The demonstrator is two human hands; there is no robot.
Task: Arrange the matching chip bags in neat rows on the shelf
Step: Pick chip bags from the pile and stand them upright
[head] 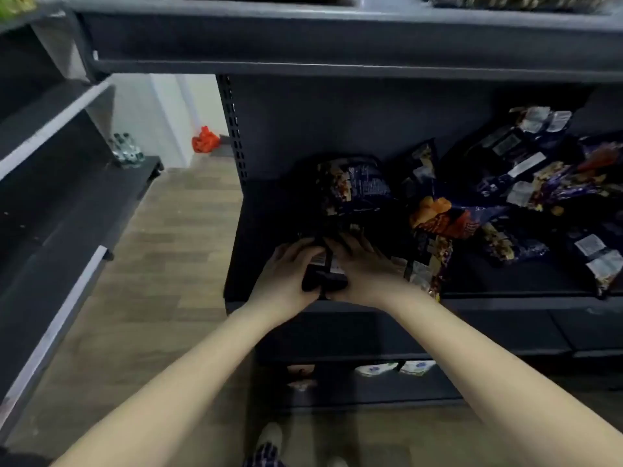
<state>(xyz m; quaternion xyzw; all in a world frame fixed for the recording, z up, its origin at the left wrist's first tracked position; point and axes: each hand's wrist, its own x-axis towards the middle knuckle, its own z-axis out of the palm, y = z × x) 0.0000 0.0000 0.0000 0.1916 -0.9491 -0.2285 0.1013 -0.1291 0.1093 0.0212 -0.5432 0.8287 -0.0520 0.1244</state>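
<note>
Left hand (290, 274) and right hand (367, 271) grip chip bag (326, 272).

The dark grey metal shelf board (259, 210) in front of me carried a muddle of glossy dark blue chip bags over its middle and right part. Near the middle, one dark blue bag with a snack picture (357, 187) stood tilted towards the back panel. Just in front of it, at the front lip, lay the dark crumpled bag (325, 274), which my left hand (290, 274) and right hand (367, 271) gripped from either side. To the right an orange-printed bag (441, 217) lay flat, touching a loose heap of matching bags (526, 183) that overlapped at all angles, some showing white label panels. At far right a last label-up bag (603, 267) reached the front edge.
</note>
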